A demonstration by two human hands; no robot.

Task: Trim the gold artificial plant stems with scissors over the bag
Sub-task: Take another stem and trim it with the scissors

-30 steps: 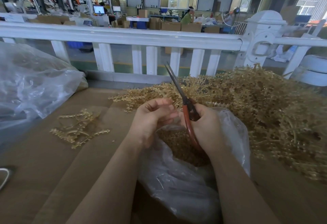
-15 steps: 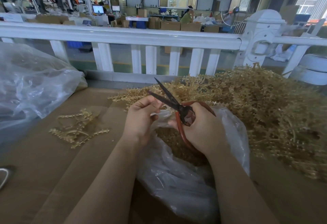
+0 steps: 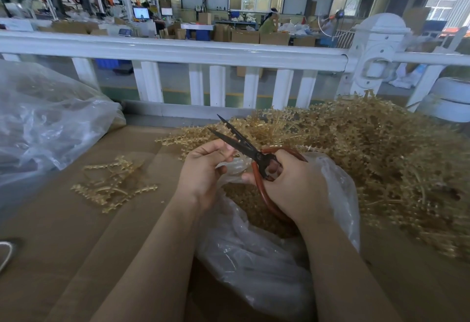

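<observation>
Gold stem (image 3: pixel 230 152), one piece, was pinched in the curled fingertips of the left hand (image 3: pixel 203 171) and presented to the parted blades of the single pair of scissors (image 3: pixel 244 147), evidently so offcuts would drop into the one open clear bag (image 3: pixel 338 184) directly beneath. The right hand (image 3: pixel 292 186) was curled round the red handles. A large untrimmed heap (image 3: pixel 368 159) lay right; a small loose cluster (image 3: pixel 112 184), uncountable, lay left.

The bag (image 3: pixel 267 258) sat on the table (image 3: pixel 63 232) before the person, both hands over it. A stem pile (image 3: pixel 368 164) lay right, loose stems (image 3: pixel 112 184) left, a railing (image 3: pixel 178 52) behind.
</observation>
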